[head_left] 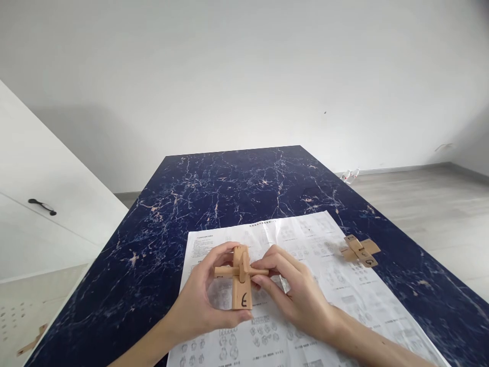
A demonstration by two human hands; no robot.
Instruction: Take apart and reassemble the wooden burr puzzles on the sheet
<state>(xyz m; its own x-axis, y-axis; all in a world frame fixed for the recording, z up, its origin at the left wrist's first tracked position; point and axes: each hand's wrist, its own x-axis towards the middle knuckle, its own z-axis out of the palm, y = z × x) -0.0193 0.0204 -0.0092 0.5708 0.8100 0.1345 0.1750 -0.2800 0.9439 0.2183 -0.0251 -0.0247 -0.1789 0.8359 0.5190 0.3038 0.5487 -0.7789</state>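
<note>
A wooden interlocking puzzle (240, 293) of crossed blocks, with black marks on its pieces, is held up over the printed sheet. My left hand (202, 295) grips it from the left, thumb at the lower end and fingers at the upper end of the long upright block. From the right, my right hand (292, 290) pinches the crosswise piece that sticks out on that side. Some fingertips are hidden behind the blocks. Under both hands lies the creased instruction sheet (301, 239), covered in small diagrams and text.
Another assembled wooden block puzzle (360, 250) rests on the sheet's right edge. The dark blue marbled table (237, 188) runs back toward a white wall. At left stands a white cabinet with a black handle (42, 206). A wooden piece (32, 342) lies lower at the far left.
</note>
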